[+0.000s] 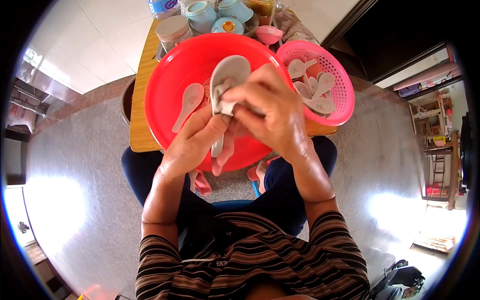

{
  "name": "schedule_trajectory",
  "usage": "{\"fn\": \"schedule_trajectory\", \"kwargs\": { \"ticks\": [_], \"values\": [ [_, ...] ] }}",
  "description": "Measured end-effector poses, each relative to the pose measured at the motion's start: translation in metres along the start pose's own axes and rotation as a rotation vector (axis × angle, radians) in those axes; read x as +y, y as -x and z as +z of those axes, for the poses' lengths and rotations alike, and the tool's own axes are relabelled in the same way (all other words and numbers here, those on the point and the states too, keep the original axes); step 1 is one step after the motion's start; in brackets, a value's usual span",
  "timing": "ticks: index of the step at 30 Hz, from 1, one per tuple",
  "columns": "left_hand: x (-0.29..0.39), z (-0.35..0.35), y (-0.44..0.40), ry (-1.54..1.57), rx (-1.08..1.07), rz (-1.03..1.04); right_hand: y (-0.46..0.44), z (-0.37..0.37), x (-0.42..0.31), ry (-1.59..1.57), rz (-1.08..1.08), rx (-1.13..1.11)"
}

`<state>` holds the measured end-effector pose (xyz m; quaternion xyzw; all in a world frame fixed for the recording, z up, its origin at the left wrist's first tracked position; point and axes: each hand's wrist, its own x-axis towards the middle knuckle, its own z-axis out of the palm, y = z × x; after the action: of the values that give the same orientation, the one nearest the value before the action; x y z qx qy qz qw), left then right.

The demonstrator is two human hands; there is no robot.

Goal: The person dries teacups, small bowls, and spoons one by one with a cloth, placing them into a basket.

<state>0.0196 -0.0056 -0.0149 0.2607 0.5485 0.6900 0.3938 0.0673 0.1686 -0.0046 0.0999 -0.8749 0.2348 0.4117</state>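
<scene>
Over the red basin, my left hand grips a large white serving spoon, its bowl end pointing away from me and its handle showing below my fingers. My right hand is closed on a small pale cloth, pressed against the spoon's inner face near the neck. A smaller white soup spoon lies in the basin, left of my hands. To the right, a pink colander holds several white soup spoons.
The basin stands on a wooden table. Behind it are light blue cups, a lidded jar, a small pink bowl and a brownish cloth. A dark-rimmed container stands left of the table.
</scene>
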Motion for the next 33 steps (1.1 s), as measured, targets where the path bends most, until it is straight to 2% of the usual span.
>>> {"fn": "schedule_trajectory", "kwargs": {
  "ticks": [2,3,5,7,8,13,17,19,22,24,26,28,30,32,33],
  "values": [
    [-0.002,0.0,-0.001,-0.006,0.018,0.023,0.003,0.003,-0.002,-0.23,0.08,-0.138],
    [-0.005,0.003,-0.001,-0.021,0.083,0.022,0.003,0.003,-0.002,-0.242,0.076,-0.132],
    [-0.003,0.005,0.0,-0.035,0.146,0.02,0.003,0.003,-0.002,-0.142,0.031,-0.07],
    [0.009,0.006,0.003,0.054,0.0,-0.13,0.0,0.002,-0.002,-0.045,-0.022,-0.012],
    [0.008,0.007,0.003,0.056,0.003,-0.128,-0.003,-0.001,-0.001,0.014,-0.047,0.048],
    [0.006,0.011,0.003,0.051,0.036,-0.082,-0.006,0.001,0.011,0.092,-0.059,0.22],
    [0.001,0.011,0.0,0.192,0.118,-0.007,-0.004,0.007,0.01,0.078,-0.053,0.191],
    [-0.002,0.009,-0.004,0.267,0.148,0.024,0.0,0.01,0.008,0.026,-0.015,0.015],
    [-0.003,0.003,-0.009,0.368,0.159,0.118,0.001,0.009,0.008,-0.033,-0.037,0.062],
    [0.005,0.003,-0.008,0.177,0.252,0.177,-0.001,0.003,0.009,-0.069,-0.05,0.125],
    [0.005,0.001,-0.005,0.137,0.251,0.206,-0.003,-0.004,0.007,-0.135,-0.092,0.233],
    [0.01,0.012,-0.002,-0.109,0.221,0.114,-0.004,-0.006,-0.001,-0.14,-0.088,0.204],
    [-0.005,0.017,-0.006,-0.103,0.18,0.211,0.0,-0.001,-0.001,-0.071,-0.082,0.058],
    [-0.015,0.008,-0.007,-0.49,0.19,0.245,-0.005,-0.005,0.004,-0.119,-0.031,0.03],
    [-0.012,0.007,-0.005,-0.547,0.158,0.271,-0.007,-0.007,0.01,-0.206,0.106,0.017]
  ]
}}
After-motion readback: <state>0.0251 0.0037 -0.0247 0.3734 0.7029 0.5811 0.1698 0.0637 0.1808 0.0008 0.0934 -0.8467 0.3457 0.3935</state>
